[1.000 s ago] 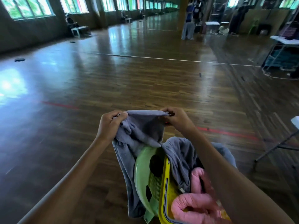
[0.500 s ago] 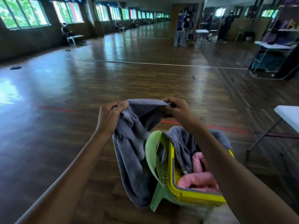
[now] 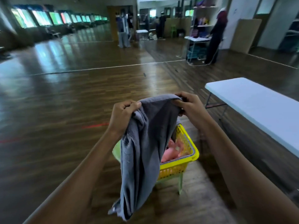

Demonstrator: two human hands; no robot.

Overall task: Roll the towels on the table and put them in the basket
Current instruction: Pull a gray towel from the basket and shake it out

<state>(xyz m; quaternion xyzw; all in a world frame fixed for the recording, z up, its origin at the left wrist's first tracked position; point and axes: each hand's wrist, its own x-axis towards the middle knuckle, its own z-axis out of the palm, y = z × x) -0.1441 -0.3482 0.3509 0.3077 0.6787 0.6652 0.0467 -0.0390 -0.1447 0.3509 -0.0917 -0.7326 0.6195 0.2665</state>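
Grey soft cloth towel hangs in the air in front of the person, its long axis running straight down from a short top edge. The left hand pinches the top left corner with curled fingers. The right hand grips the top right corner the same way, so the hands are apart with the edge drawn between them. Below, partly behind the hanging cloth, sits a yellow plastic mesh basket holding a pink towel; whether the grey cloth touches the basket I cannot tell. The white flat folding surface lies well to the right, nearer the right hand. Rolling would likely mean carrying the towel rightward and laying it flat there.
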